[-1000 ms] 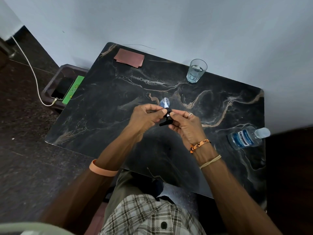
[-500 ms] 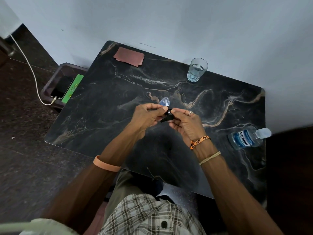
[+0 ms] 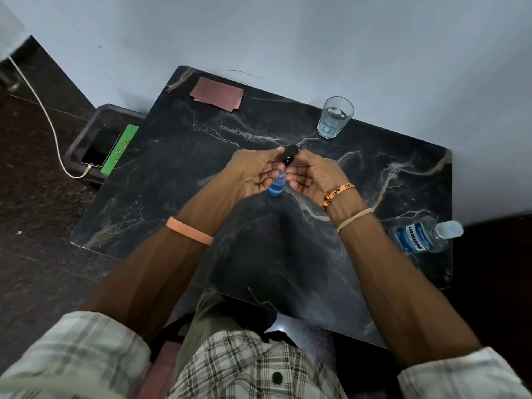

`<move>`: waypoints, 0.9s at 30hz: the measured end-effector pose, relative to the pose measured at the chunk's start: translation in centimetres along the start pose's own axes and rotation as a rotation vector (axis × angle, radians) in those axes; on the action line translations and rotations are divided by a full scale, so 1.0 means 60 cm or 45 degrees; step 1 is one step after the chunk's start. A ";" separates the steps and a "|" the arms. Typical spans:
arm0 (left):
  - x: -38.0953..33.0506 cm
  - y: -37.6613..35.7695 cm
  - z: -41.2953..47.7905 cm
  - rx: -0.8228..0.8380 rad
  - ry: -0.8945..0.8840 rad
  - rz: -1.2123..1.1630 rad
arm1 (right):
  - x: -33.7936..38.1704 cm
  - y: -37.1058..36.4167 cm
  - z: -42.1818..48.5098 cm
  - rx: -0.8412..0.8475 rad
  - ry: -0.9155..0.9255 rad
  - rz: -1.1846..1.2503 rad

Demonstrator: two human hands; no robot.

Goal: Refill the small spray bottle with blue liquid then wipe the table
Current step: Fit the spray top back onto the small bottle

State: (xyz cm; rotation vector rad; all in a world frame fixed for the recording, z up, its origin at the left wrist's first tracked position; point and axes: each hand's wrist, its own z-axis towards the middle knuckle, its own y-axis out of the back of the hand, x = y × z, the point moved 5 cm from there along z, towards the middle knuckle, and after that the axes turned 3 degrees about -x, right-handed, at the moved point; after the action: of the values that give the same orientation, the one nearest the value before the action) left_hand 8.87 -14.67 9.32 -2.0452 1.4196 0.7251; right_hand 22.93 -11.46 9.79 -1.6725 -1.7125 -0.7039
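Both hands meet over the middle of the table (image 3: pixel 161 191), as the head camera shows it. The left hand (image 3: pixel 253 174) pinches the black spray head (image 3: pixel 289 154) between thumb and forefinger. The right hand (image 3: pixel 312 175) curls its fingers about the same top from the other side. The spray bottle (image 3: pixel 277 188) hangs between the palms, roughly upright, with blue liquid in its lower part. Whether its base touches the table cannot be told. A grip from two sides at the neck suggests the top is being turned, though on or off is unclear.

The mouthwash bottle (image 3: pixel 417 237) lies on its side near the table's right edge, cap on, well apart from the hands. A glass (image 3: pixel 335 118) of water stands at the far edge, beyond the hands. A folded reddish cloth (image 3: pixel 217 93) lies at the far left corner, likely meant for the wiping. Left of the table, a low stand (image 3: pixel 95 116) holds a phone (image 3: pixel 100 148) on a white cable (image 3: pixel 47 113) and a green box (image 3: pixel 122 148). Nothing lies between hands and cloth. The glass is the nearest thing a reaching arm might knock.
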 end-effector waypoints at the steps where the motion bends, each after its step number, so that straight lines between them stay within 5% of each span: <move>1: 0.001 0.000 0.005 0.000 0.024 -0.008 | 0.001 -0.002 0.005 -0.004 -0.012 -0.009; 27: 0.062 0.010 0.078 -0.122 0.004 0.048 | -0.058 -0.002 0.075 -0.048 -0.124 -0.054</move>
State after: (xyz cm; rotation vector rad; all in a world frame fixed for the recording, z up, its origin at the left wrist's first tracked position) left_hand 8.82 -14.04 3.31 -2.0972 1.4546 0.8204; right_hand 22.44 -10.38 4.22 -1.7263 -1.8173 -0.6881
